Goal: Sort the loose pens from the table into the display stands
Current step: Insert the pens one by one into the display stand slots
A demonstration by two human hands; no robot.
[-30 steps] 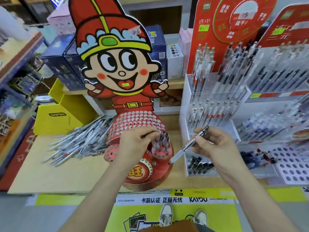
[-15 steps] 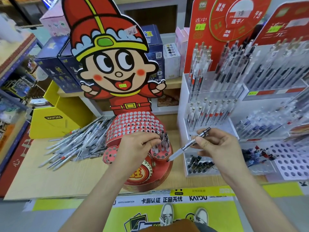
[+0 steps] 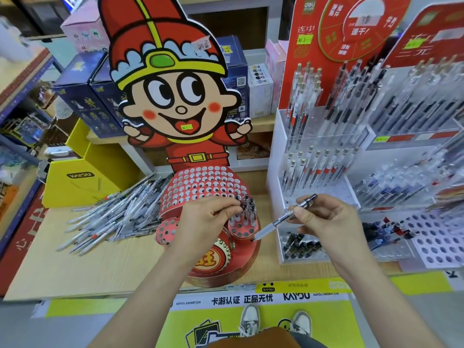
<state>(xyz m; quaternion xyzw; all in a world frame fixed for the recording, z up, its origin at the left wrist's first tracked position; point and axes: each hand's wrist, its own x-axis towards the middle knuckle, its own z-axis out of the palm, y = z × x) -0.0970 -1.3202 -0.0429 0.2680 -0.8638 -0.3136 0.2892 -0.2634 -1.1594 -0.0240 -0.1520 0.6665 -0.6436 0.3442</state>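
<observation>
left hand (image 3: 203, 222): pinches pens (image 3: 247, 207) in red stand (image 3: 200, 182)
right hand (image 3: 329, 222): pinches loose pen (image 3: 278, 222)
yellow box (image 3: 82, 189): "KAYOU"
banner (image 3: 251, 300): "KAYOU ANIMATION"

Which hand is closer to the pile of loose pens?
Left. The left hand is at the red stand, just right of the pile; the right hand is farther right, holding a pen.

Yellow carton (image 3: 85, 182): stood at the left rear of the desk (image 3: 100, 267), printed "KAYOU".
Dark blue boxes (image 3: 82, 96): stood upright in a row behind the carton, upper left.
Pink box (image 3: 80, 28): showed above the blue ones, top left.
White box (image 3: 259, 81): small, upper centre, beside a blue box.
Printed banner (image 3: 251, 298): white and yellow, ran below the desk's near edge.
Shelf rack (image 3: 22, 71): blue-framed, far left.
</observation>
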